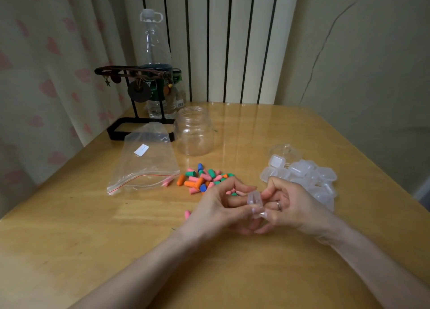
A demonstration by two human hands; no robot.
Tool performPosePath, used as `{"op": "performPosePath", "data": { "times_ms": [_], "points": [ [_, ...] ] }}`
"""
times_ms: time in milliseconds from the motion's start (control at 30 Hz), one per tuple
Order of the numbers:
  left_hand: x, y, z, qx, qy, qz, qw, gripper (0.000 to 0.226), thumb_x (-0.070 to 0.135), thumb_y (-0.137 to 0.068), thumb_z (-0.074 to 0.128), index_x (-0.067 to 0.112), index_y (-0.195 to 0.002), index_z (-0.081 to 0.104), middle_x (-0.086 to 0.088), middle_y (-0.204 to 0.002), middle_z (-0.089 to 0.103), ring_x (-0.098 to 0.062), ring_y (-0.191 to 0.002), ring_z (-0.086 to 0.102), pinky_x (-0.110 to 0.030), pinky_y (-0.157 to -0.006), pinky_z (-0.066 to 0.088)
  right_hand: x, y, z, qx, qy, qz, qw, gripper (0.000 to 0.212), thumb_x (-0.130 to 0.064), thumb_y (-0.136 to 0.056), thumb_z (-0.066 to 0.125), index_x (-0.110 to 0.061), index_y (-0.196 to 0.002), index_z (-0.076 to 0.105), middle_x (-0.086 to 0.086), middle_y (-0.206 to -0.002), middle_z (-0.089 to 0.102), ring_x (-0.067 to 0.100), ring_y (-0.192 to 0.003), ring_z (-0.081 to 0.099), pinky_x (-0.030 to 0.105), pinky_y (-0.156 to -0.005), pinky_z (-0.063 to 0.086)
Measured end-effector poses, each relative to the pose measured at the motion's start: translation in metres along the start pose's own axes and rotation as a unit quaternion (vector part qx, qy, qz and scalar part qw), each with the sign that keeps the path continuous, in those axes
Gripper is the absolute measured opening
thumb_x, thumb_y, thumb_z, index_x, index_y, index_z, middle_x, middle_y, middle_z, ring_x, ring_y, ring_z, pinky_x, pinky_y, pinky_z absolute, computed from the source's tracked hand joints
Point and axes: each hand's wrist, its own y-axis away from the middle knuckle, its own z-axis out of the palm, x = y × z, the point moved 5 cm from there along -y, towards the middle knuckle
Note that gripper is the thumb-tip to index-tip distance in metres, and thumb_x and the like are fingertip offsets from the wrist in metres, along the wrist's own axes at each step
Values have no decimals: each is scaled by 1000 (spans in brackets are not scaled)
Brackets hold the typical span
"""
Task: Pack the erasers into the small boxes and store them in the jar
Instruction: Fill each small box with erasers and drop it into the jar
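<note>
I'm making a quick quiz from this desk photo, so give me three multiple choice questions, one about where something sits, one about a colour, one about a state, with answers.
1. Where is the jar relative to the eraser pile?
A. Behind it
B. In front of it
C. On top of it

2. What colour is the zip bag's seal line?
A. Blue
B. Red
C. Black

3. What state is the jar in?
A. Lidded
B. Full of boxes
C. Open and empty

Answers: 1 A, it stands farther back on the table. 2 B, a red line crosses its mouth. 3 C, no lid, nothing inside.
</note>
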Motion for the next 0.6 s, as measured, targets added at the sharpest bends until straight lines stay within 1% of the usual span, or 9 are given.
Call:
{"op": "performPosePath", "data": {
  "times_ms": [67,133,167,233,333,367,433,500,600],
  "points": [
    [1,0,1,11,4,0,1000,21,1,-82,65,9,-97,52,-5,-80,75,-13,-67,69,-26,-54,54,2,-1,0,11,0,-5,1000,43,-12,-58,73,-3,-87,42,29,-85,51,37,-78,53,36,-59,58],
    [4,-2,1,30,16,7,999,21,2,-82,65,8,-97,51,-9,-84,74,-15,-69,68,-29,-57,56,1,-2,0,40,16,-30,999,44,-17,-58,72,-3,-89,44,28,-78,54,36,-74,57,40,-59,58],
    [7,-2,0,41,27,9,999,21,2,-82,64,7,-98,51,-9,-84,74,-16,-71,68,-30,-58,56,-3,-2,0,59,25,-52,997,40,-16,-62,71,-4,-90,46,31,-77,56,36,-72,60,42,-59,58],
    [15,-3,-3,54,34,14,998,19,1,-82,63,7,-97,52,-5,-80,74,-14,-71,69,-28,-58,57,-14,0,1,78,18,-93,992,30,-17,-70,67,-4,-90,50,25,-77,65,35,-69,67,40,-55,57],
    [25,-3,-8,24,12,15,1000,21,-1,-84,59,8,-102,54,-2,-81,74,-13,-78,70,-28,-65,58,-25,4,-5,93,-27,-123,988,32,-30,-83,68,0,-88,56,15,-62,67,33,-54,67,33,-46,55],
    [26,-3,-9,12,21,6,1000,24,-3,-85,58,7,-106,54,-4,-86,74,-16,-83,70,-30,-69,59,-27,4,-8,109,-21,-130,985,31,-31,-88,62,1,-90,59,12,-57,65,29,-48,64,30,-43,53],
    [22,-4,-12,-2,51,-30,998,30,-9,-88,52,1,-116,50,-9,-96,73,-24,-89,70,-33,-75,59,-28,0,-13,153,51,-147,976,28,-29,-88,51,-8,-91,69,5,-56,61,18,-43,57,23,-40,46],
    [17,-3,-10,-38,92,-81,992,33,-13,-91,44,-3,-121,47,-14,-104,70,-27,-95,69,-32,-76,59,-31,-7,-10,178,147,-167,959,23,-26,-90,53,-17,-90,74,-5,-55,55,5,-43,49,14,-44,38],
    [15,-2,-9,-67,104,-119,985,22,1,-94,45,4,-113,55,-7,-85,69,-12,-73,66,-20,-62,53,-41,-22,6,148,202,-190,949,19,-13,-92,56,-18,-96,74,-14,-60,56,0,-47,51,8,-50,36]
  ]
}}
